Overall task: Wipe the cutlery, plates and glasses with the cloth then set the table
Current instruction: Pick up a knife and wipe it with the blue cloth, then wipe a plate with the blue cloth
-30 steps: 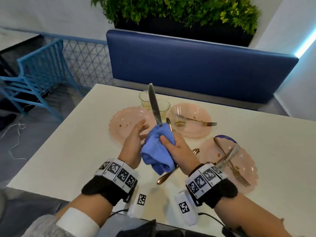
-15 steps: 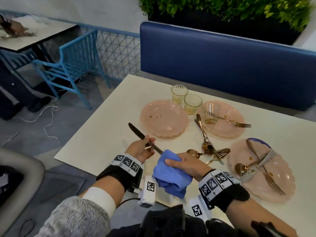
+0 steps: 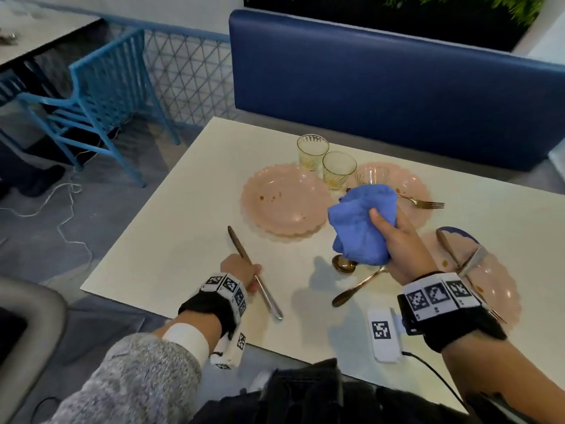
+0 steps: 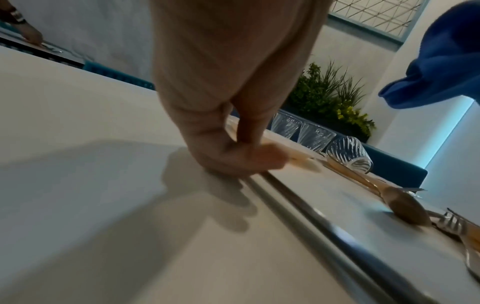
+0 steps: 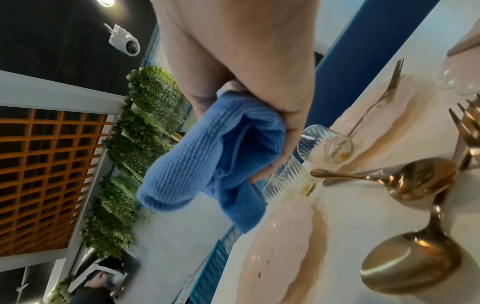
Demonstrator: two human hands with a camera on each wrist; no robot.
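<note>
A silver knife [image 3: 260, 284] lies flat on the white table [image 3: 171, 255], left of the nearest pink plate [image 3: 284, 200]. My left hand [image 3: 244, 269] grips its middle, thumb and fingers pinching it [image 4: 259, 152] against the tabletop. My right hand [image 3: 397, 240] holds the bunched blue cloth [image 3: 363, 221] in the air above two gold spoons [image 3: 344, 264], not touching them. The right wrist view shows the cloth [image 5: 207, 154] hanging from my fingers over the glasses [image 5: 327, 144]. Three glasses [image 3: 337, 169] stand behind the plates; a fork [image 3: 422, 201] lies on the far plate [image 3: 409, 185].
A third pink plate [image 3: 498, 286] with more cutlery sits at the right, partly behind my wrist. A blue bench [image 3: 382, 78] runs along the far side. A blue chair [image 3: 101, 84] stands off the table's left edge.
The knife came down from upright in the cloth to flat on the table at the left, still in my left hand. My right hand carried the cloth up and right, over the spoons.
</note>
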